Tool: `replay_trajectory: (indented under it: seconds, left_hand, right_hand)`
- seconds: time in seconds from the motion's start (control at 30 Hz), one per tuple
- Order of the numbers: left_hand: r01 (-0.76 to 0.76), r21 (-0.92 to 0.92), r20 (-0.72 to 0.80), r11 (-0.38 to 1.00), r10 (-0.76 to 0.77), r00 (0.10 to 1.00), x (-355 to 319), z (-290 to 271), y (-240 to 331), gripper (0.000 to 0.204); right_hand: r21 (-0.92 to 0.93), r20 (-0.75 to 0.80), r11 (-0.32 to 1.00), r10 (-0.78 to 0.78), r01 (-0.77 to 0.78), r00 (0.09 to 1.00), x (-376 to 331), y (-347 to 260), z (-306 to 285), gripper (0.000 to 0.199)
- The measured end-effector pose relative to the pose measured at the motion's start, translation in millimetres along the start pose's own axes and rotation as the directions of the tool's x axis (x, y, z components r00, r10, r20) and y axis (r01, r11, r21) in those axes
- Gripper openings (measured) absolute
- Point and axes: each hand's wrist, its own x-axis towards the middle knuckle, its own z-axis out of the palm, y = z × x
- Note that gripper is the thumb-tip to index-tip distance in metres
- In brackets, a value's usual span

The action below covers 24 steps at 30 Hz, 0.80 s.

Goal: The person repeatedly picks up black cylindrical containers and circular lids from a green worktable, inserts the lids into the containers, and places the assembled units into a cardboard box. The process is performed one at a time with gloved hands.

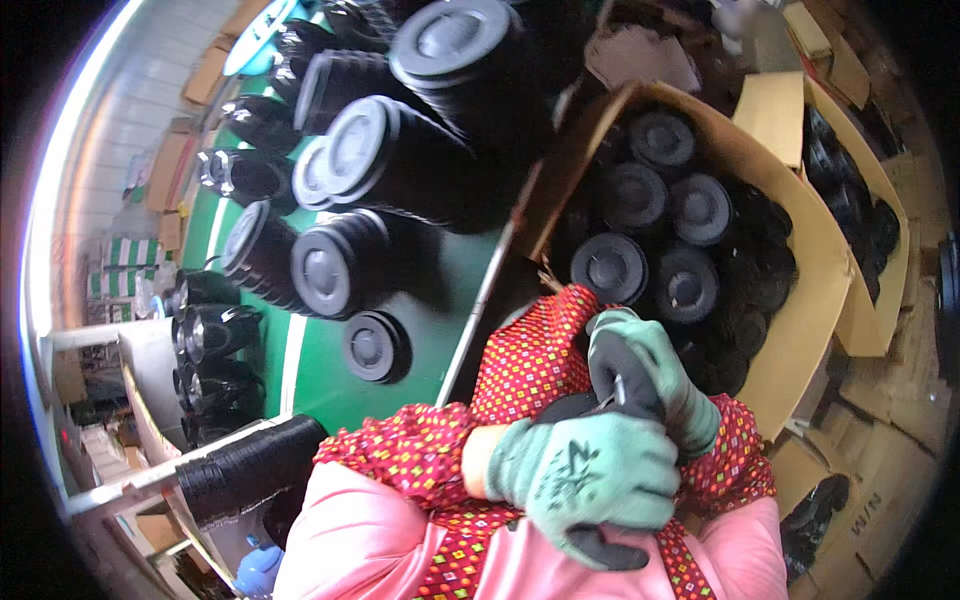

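I saw the cardboard box (800, 330) already largely filled with black lids, while tall lid stacks (400, 170) left of the box remained. Just below the box, my left hand (585, 475) and right hand (650, 385) were both clamped around one black lid (575, 408).

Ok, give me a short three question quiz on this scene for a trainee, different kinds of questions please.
1. True or false: both hands wear green knit gloves with dark coated palms.
2. What fills the open brown cardboard box? A) round black plastic lids B) glass bottles C) folded cloth
3. What colour is the floor under the tall stacks of round black plastic lids?

Key:
1. True: left hand, right hand.
2. A, the lids.
3. Green.
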Motion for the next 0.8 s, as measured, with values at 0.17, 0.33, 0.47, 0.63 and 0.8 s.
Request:
replay_trajectory:
  seconds: [0.17, 0.33, 0.47, 0.63, 0.8]
  left_hand:
    - [0.288, 0.416, -0.103, 0.863, -0.270, 0.957, -14.0, -29.2, 18.0, 0.065]
    - [0.639, 0.671, -0.499, 0.375, -0.409, 0.764, -97.3, -48.5, -29.3, 0.075]
    - [0.819, 0.573, -0.692, 0.035, -0.515, 0.506, -151.9, -69.3, -73.7, 0.065]
    - [0.851, 0.521, -0.793, -0.068, -0.407, 0.453, -191.2, -93.4, -111.5, 0.060]
    - [0.814, 0.579, -0.721, 0.053, -0.433, 0.541, -201.8, -81.7, -83.7, 0.092]
  right_hand:
    - [0.104, -0.059, 0.979, 0.182, -0.175, 0.982, 25.5, -45.6, -24.1, 0.049]
    - [0.271, 0.176, 0.870, 0.377, -0.413, 0.910, -44.2, -79.0, -32.6, 0.084]
    - [-0.109, 0.237, 0.943, 0.333, -0.316, 0.913, -48.4, -122.6, -25.9, 0.094]
    - [-0.177, 0.136, 0.942, 0.309, -0.284, 0.941, -68.9, -111.3, -15.0, 0.084]
    - [0.445, -0.208, 0.765, 0.593, -0.465, 0.778, -83.7, -102.7, -11.2, 0.065]
